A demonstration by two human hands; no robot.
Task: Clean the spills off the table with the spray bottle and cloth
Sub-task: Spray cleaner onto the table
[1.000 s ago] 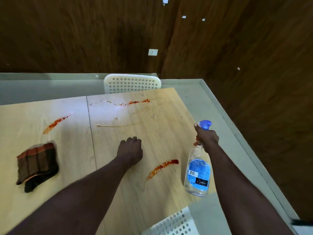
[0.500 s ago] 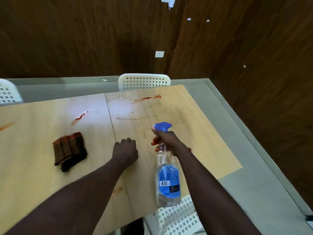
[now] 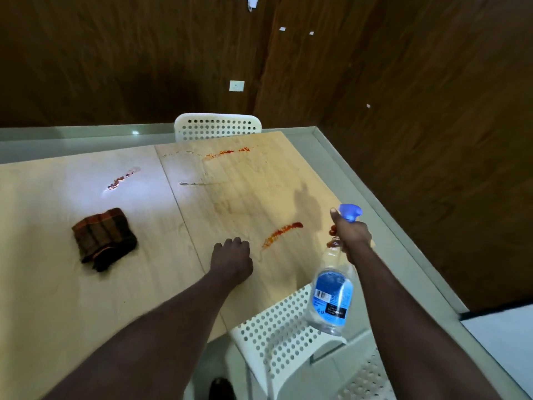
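Spray bottle (image 3: 331, 298) in clamped fingers of right hand (image 3: 353, 236); cloth (image 3: 103, 239) well apart from left hand (image 3: 230, 255), fingers curled.

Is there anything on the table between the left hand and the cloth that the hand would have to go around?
Nothing visible does. Between the left hand and the cloth there is only bare table. The nearest red spill lies on the hand's other side, away from that path.

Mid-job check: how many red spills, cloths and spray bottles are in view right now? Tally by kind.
Red spills: 3
Cloth: 1
Spray bottle: 1
Total: 5
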